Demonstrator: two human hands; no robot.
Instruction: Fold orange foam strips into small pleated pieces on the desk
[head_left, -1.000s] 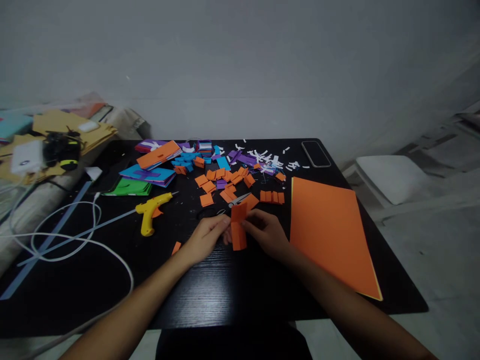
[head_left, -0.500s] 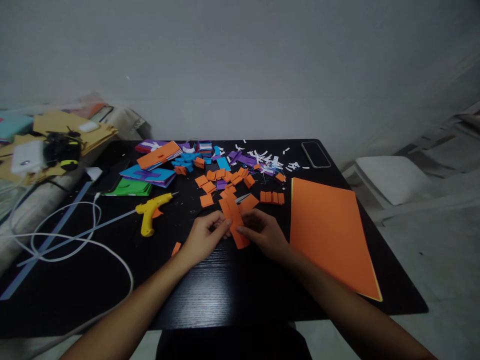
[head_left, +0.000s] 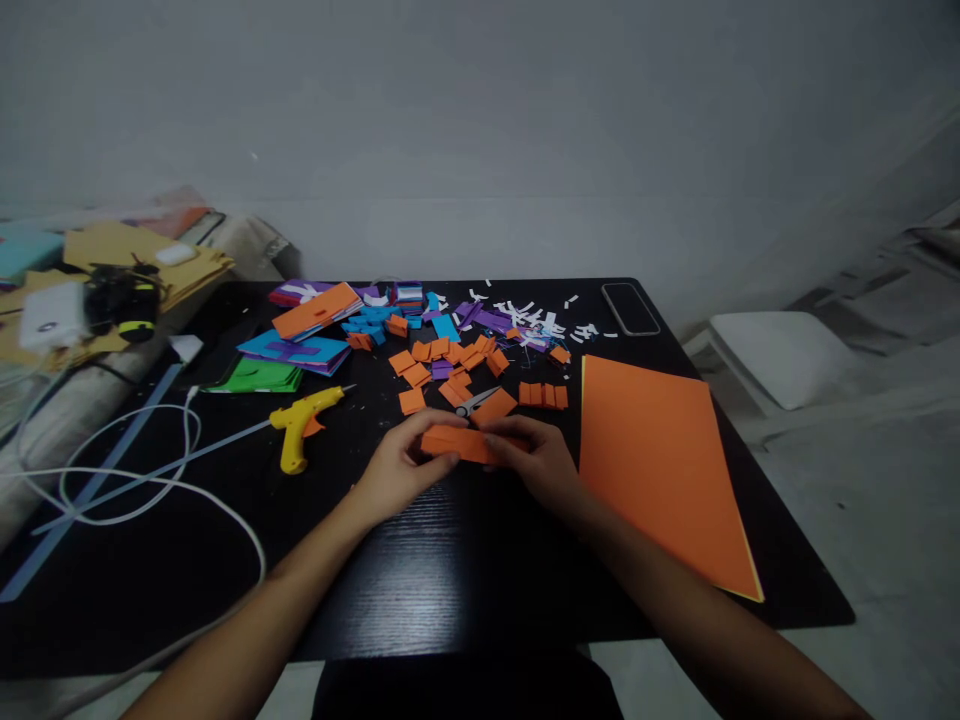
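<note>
Grasps one orange paper strip (head_left: 465, 443) with two hands, left hand (head_left: 396, 468) pinching the left end and right hand (head_left: 541, 462) pinching the right end, thumbs on the near side. Holds it crosswise between the two, touching both, above the black surface (head_left: 525, 580) and to the right of one yellow glue gun (head_left: 296, 428). Right of the glue gun too, just beyond the hands, one pair of scissors (head_left: 480, 400), partly hidden, and beside it one loose orange piece (head_left: 496, 405). Right of the glue gun and farther back, many small orange pieces (head_left: 417, 375), too overlapped to count surely. Also to its right, past the scissors, one row of joined orange folds (head_left: 544, 395). Well to its right, one large orange sheet (head_left: 652, 460) with a yellow edge showing beneath. Far right and back of it, one phone (head_left: 631, 308). Just left of the glue gun and farther back, one green bundle (head_left: 262, 376), one blue-topped bundle (head_left: 292, 350) and one orange-topped bundle (head_left: 319, 310). Back and right of it, numerous white scraps (head_left: 536, 318), uncountable here.
</note>
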